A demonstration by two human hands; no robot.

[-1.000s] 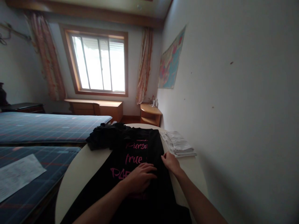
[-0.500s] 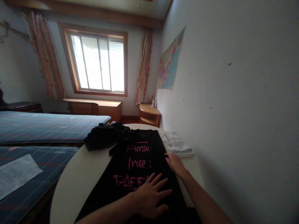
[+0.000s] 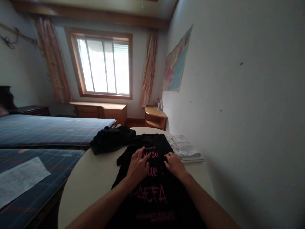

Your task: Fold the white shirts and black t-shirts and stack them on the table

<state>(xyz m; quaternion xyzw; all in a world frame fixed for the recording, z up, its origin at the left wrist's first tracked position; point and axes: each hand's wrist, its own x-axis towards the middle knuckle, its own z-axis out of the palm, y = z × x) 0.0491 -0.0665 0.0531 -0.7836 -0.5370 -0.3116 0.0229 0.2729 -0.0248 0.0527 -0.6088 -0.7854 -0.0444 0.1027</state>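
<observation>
A black T-shirt (image 3: 152,194) with pink lettering lies spread on a round white table (image 3: 78,187), its neck end away from me. My left hand (image 3: 138,163) rests on the upper left of the print, fingers stretched out and slightly apart, covering some letters. On the right side of the shirt, my right hand (image 3: 175,163) lies with its fingers loosely bent and the thumb apart. No cloth shows gripped in either hand. The shirt's lower end runs out of view beneath my arms.
A heap of black clothing (image 3: 111,139) sits at the table's far left. Folded white cloths (image 3: 184,148) lie to the right, near the wall (image 3: 250,133). Left of the table are beds with plaid mattresses (image 3: 54,128), one bearing a paper sheet (image 3: 22,178).
My left hand has moved up and left, from the lower right of the print to its upper left. My right hand has shifted slightly inward over the shirt. The lower lettering is now uncovered.
</observation>
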